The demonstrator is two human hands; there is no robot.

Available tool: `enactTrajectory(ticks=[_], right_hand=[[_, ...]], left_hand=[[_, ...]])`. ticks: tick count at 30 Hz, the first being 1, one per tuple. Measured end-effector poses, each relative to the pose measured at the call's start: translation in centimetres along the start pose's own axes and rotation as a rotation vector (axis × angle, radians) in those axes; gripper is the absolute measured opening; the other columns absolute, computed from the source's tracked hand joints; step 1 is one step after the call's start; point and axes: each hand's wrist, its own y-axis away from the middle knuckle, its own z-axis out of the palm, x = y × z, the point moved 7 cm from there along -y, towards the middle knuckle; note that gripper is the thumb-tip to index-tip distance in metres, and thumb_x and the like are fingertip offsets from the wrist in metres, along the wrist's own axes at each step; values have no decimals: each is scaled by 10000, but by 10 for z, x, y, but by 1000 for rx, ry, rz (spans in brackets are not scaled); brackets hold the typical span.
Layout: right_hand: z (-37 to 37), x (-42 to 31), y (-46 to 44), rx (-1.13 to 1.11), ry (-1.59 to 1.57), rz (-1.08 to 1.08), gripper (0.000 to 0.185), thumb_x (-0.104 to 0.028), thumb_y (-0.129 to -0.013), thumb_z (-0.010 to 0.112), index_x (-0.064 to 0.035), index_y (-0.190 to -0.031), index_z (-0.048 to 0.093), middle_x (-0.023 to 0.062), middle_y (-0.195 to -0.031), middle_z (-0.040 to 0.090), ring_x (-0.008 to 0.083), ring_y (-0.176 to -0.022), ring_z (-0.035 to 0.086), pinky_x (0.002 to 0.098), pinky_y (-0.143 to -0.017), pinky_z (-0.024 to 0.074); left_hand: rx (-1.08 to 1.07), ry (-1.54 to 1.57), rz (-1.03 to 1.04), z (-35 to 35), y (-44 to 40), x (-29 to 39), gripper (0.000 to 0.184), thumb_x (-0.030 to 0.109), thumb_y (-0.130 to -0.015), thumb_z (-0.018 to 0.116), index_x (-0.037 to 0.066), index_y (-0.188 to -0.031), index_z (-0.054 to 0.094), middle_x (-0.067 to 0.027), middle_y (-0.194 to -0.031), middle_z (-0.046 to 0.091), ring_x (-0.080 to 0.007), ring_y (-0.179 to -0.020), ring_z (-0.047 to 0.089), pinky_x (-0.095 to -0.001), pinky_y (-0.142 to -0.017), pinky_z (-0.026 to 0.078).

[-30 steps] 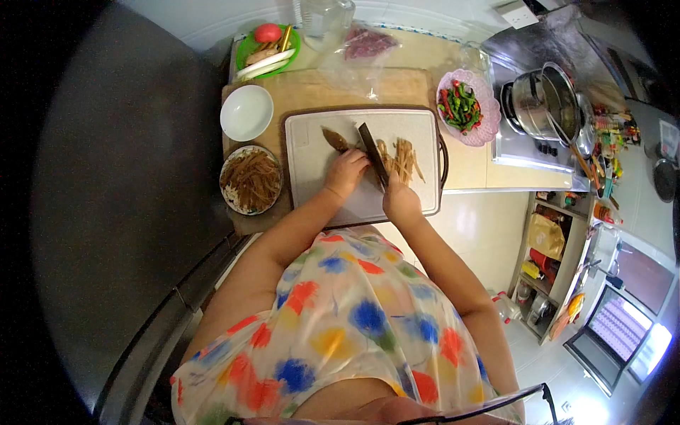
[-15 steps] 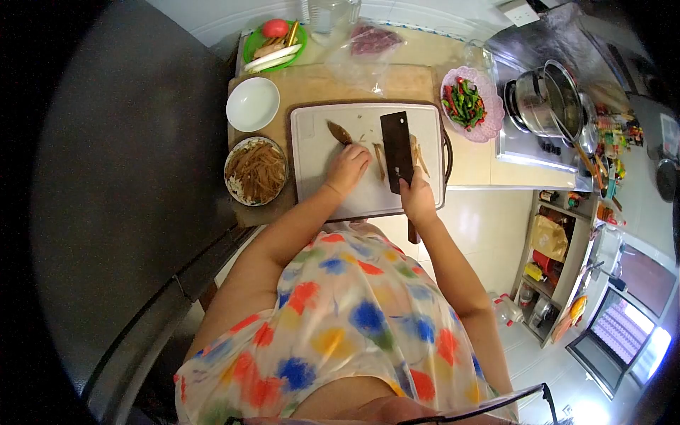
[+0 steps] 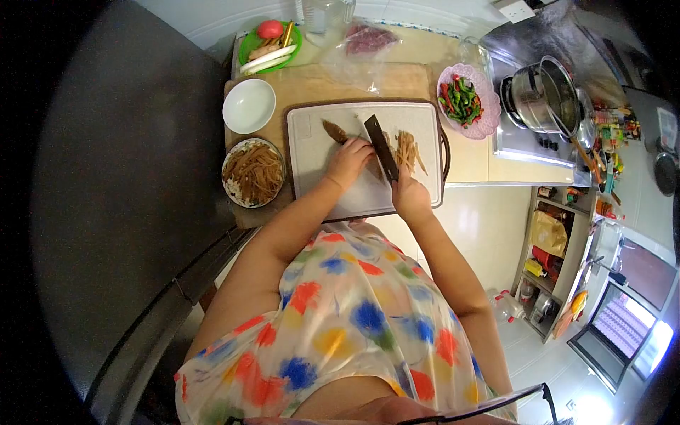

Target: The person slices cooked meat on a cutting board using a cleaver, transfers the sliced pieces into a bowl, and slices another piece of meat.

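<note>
A kitchen is surrounding a pale bench [image 3: 467, 164], where a cutting board [image 3: 312, 152] is lying flat between a white bowl [image 3: 249, 106] and a pink dish [image 3: 490, 120] that is holding cut peppers [image 3: 462, 103]. The cleaver [image 3: 381, 145] is no longer showing its broad face above the strips [image 3: 406, 152], as it was half a second ago; it is now standing nearly edge-on just beside the left hand [image 3: 350, 161], so it seems to be working at the brown piece [image 3: 333, 131] again. The right hand [image 3: 411, 195] is keeping its grip closed round the cleaver's lower end. The left hand is curling over the brown piece; whether that grip is pinching or only pressing, one cannot tell. The brown piece is resting on the cutting board, left of the cleaver, its dark, tapering end poking out beyond the hand. The strips are looking paler, long and thin, lying roughly side by side, a few straying.
</note>
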Motion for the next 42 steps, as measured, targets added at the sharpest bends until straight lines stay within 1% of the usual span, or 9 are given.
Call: enactTrajectory(ticks=[3,18,27,30,33,34,37,40,42], right_hand=[[1,1,-4,-9,33,24,428,-167,-868,552,-16,-1228,374,276,-757,633,451,-705,624,538,-661,495],[-3,-5,9,100,-53,-35,403,-160,-863,571,-5,-1159,347,274,-709,612,470,-663,603,557,-602,480],[-3,-11,2,5,-48,58,306,-112,-855,532,11,-1100,395,287,-737,617,464,-690,613,546,-617,487],[-4,-14,3,14,-47,58,272,-98,-852,520,21,-1071,411,288,-739,618,462,-703,616,541,-627,491],[-2,-17,3,5,-49,61,269,-101,-851,517,31,-1062,415,288,-740,620,457,-711,620,534,-635,497],[-1,-17,2,-6,-48,63,273,-105,-851,517,35,-1061,415,287,-740,621,455,-713,621,532,-638,498],[7,-18,-6,-27,-33,80,278,-122,-856,512,33,-1065,415,285,-744,622,453,-711,623,528,-648,504],[17,-15,-8,-89,15,100,419,-96,-845,466,41,-1228,361,290,-780,631,437,-713,640,521,-644,511],[5,-9,-6,22,-56,113,425,-116,-850,491,20,-1233,368,291,-787,629,449,-712,630,527,-642,506]], left_hand=[[56,-58,36,-6,-2,6,132,91,-763,649,59,-892,657,-78,-950,605,-279,-940,563,-371,-834,474],[43,-45,-10,-5,-5,2,105,89,-735,659,73,-838,650,-61,-922,604,-268,-932,570,-363,-816,478],[-31,-93,-11,-6,-2,4,267,116,-668,724,98,-921,640,-41,-1013,584,-251,-991,554,-368,-843,469],[-61,-122,-25,-7,-3,5,273,119,-666,724,99,-924,637,-42,-1017,579,-248,-1006,548,-369,-860,462],[-140,-74,-68,-2,-3,1,352,63,-620,731,36,-958,634,-106,-1061,578,-320,-1030,530,-395,-922,443],[-136,-69,-74,-3,-3,1,352,64,-619,731,35,-955,633,-106,-1058,579,-320,-1027,531,-395,-920,443],[-136,-59,-86,-5,-4,4,349,69,-618,731,37,-950,631,-106,-1047,582,-321,-1020,534,-396,-915,446],[-134,-59,-71,-10,-6,9,334,76,-629,726,45,-948,632,-101,-1032,582,-316,-1014,537,-393,-908,449],[-107,-48,-40,-12,-7,14,310,86,-648,719,55,-944,632,-93,-1022,581,-304,-1010,540,-389,-901,450]])
